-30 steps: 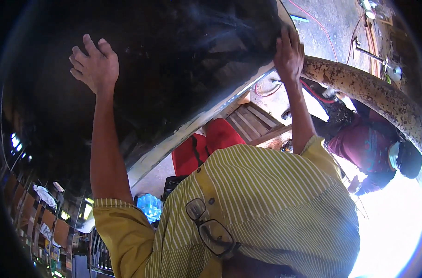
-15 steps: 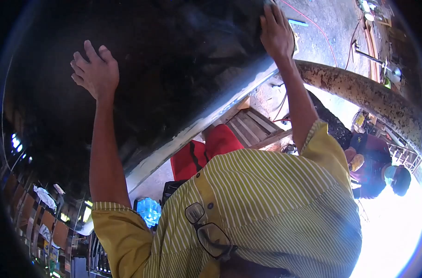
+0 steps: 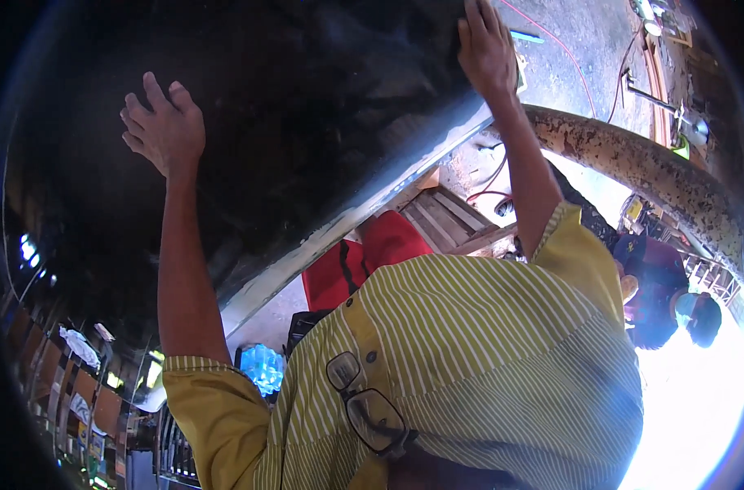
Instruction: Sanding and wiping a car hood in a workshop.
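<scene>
A large dark, glossy panel point(image 3: 307, 139) with a pale, scuffed edge fills the upper left. My left hand point(image 3: 161, 131) is on its dark face, fingers apart and slightly bent, holding nothing. My right hand point(image 3: 489, 53) lies farther up, near the panel's right edge, with fingers stretched out flat on it. Below that hand a curved, rust-speckled beam point(image 3: 617, 151) runs off to the right. Eyeglasses point(image 3: 372, 416) hang from the front of my striped yellow shirt.
A wooden slatted platform point(image 3: 441, 220) lies below the panel, beside my red-clad legs point(image 3: 388, 233). Another person point(image 3: 662, 278) in maroon bends at the right below the beam. Hoses and a metal stand point(image 3: 658, 102) are on the concrete floor at upper right; a blue translucent object point(image 3: 262, 367) is low at left.
My right hand has slid up and slightly left along the panel from its edge. My left hand has dipped slightly. The other person has shifted position.
</scene>
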Available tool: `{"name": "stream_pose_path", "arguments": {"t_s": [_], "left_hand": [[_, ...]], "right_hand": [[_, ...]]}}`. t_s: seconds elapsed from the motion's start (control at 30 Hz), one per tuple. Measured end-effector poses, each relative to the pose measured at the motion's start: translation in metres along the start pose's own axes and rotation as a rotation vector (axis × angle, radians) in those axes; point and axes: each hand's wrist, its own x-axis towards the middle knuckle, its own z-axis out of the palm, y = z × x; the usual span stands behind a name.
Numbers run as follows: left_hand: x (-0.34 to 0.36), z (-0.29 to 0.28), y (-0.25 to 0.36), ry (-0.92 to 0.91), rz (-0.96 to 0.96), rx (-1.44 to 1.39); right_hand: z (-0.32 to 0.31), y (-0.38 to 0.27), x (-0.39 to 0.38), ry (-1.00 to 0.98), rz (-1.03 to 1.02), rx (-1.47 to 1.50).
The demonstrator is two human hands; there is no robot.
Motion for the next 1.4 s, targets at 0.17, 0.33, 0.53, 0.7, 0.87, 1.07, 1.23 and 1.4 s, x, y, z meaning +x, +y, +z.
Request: {"name": "stream_pose_path", "arguments": {"t_s": [0.17,0.33,0.53,0.7,0.87,1.07,1.23,1.4], "left_hand": [[0.002,-0.004,0.006,-0.011,-0.018,0.004],[0.002,-0.004,0.005,-0.034,-0.047,0.072],[0.003,-0.013,0.008,-0.074,-0.041,0.000],[0.004,-0.013,0.008,-0.104,-0.051,0.019],[0.004,-0.014,0.008,-0.143,-0.062,0.010],[0.006,-0.013,0.011,-0.112,-0.059,0.008],[0.003,-0.012,0.007,-0.081,-0.031,0.026],[0.005,-0.014,0.011,-0.137,-0.058,0.026]], "right_hand": [[-0.028,-0.001,-0.036,-0.096,0.091,-0.012],[-0.033,-0.006,-0.056,-0.161,0.140,0.026],[0.039,-0.008,0.084,0.109,-0.145,0.228],[0.009,-0.018,0.060,0.035,-0.089,0.201],[0.011,-0.023,0.081,-0.107,-0.001,0.085],[0.029,0.000,0.093,0.007,-0.127,0.326],[0.021,0.005,0.085,0.074,-0.230,0.346],[0.026,0.008,0.110,-0.050,-0.013,0.501]]}}
